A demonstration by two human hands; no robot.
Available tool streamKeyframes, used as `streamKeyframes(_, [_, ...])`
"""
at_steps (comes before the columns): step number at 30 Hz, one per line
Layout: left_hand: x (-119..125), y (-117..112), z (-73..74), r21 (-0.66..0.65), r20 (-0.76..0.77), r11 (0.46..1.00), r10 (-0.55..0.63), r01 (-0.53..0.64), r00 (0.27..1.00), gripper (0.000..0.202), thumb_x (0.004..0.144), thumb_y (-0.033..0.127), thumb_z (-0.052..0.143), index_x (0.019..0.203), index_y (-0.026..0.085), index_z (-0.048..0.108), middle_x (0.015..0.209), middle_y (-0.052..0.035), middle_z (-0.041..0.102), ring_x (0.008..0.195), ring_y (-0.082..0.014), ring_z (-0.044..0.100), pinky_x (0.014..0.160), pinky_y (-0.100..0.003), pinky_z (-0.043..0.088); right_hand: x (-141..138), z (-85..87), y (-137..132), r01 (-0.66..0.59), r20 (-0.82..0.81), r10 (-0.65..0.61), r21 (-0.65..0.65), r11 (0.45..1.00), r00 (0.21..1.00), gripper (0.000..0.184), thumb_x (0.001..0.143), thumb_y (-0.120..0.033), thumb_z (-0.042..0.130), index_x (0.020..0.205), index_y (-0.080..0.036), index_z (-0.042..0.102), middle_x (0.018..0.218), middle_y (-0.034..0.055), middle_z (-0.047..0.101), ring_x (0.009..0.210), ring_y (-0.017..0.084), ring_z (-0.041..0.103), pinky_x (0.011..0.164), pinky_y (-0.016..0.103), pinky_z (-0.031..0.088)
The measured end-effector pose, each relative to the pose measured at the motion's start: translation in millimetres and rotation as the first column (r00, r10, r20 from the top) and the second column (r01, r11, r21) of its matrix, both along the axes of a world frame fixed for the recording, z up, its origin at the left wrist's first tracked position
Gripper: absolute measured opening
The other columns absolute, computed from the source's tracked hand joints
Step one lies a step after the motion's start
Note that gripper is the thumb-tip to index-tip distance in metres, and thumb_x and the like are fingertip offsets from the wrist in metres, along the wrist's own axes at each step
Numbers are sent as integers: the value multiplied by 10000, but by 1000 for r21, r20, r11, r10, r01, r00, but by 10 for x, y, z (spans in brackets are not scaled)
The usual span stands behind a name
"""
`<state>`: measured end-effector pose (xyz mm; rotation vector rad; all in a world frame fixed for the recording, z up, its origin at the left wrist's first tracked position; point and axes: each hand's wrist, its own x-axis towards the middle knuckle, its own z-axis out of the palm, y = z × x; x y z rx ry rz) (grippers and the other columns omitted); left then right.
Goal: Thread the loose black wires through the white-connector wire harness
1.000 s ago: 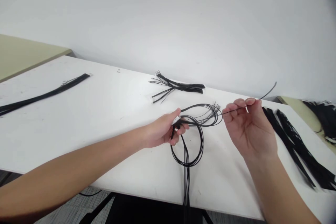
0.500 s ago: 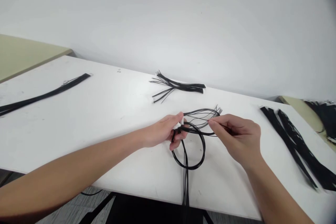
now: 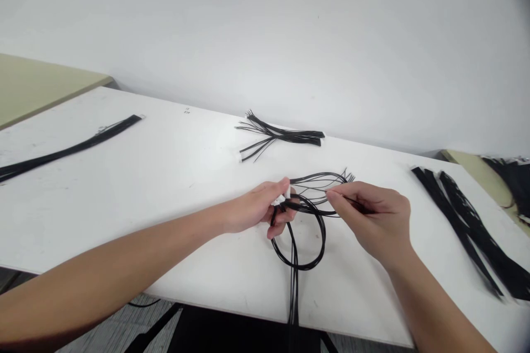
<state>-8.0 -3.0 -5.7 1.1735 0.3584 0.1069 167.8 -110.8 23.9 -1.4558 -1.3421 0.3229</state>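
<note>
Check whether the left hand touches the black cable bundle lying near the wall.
Apart: the head view shows white tabletop plainly between the left hand and the black cable bundle.

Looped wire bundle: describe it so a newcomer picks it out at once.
Start at the white table, then find the left hand over its middle. The looped wire bundle is gripped in that hand. Unlike the uncoiled bundles lying around it, this one curls into a round loop.
</note>
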Motion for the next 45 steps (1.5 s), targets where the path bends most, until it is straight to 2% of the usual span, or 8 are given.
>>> streamKeyframes(8, [-2,-5,0,-9,10,1000,-6,6,1000,542,916,591,261,710,147,494,612,48,415,413,-77,466,523,-263,358,13,15,1,-15,-4,15,-42,999,1000,135,761,-156,639,631,-187,656,475,-46,438,452,61,315,411,217,251])
streamKeyframes(15, [-9,13,-9,-41,10,999,-27,28,1000,549,923,580,256,695,143,499,584,56,379,413,-76,460,522,-258,346,71,38,-6,-57,95,70,-132,990,993,100,777,-134,620,698,-183,656,522,-36,493,470,66,350,424,213,299])
streamKeyframes(21, [-7,23,9,-111,11,993,-46,47,999,542,922,589,243,695,151,469,584,59,377,399,-68,433,491,-251,317,82,34,-7,-180,164,190,-73,981,968,91,789,-120,621,762,-191,671,622,-8,616,496,71,426,425,209,331])
streamKeyframes(26, [-1,26,10,-137,33,989,-57,61,998,539,929,575,238,683,153,465,586,56,374,399,-70,426,486,-256,312,93,25,-1,-223,167,232,-69,972,958,98,795,-121,616,784,-198,675,638,-1,635,496,77,436,420,219,339])
streamKeyframes(39, [-2,33,-10,-123,0,992,-41,41,999,524,909,609,259,716,161,451,585,56,380,407,-75,430,497,-255,327,114,21,8,-192,70,203,-139,972,977,83,798,-155,619,731,-181,660,598,-1,573,495,79,404,425,223,320])
streamKeyframes(42, [0,33,-7,-111,-10,993,-37,36,999,503,908,608,265,742,169,445,597,55,393,412,-80,437,504,-260,338,106,14,17,-129,81,143,-163,978,986,76,795,-168,617,738,-179,665,568,-9,536,484,79,387,420,224,319])
streamKeyframes(45, [4,28,9,-80,-17,995,-56,54,998,490,905,606,277,754,171,445,614,54,413,417,-82,447,515,-264,338,88,-11,35,-27,166,46,-115,993,985,74,786,-161,614,730,-184,656,535,-26,493,472,77,386,420,222,331])
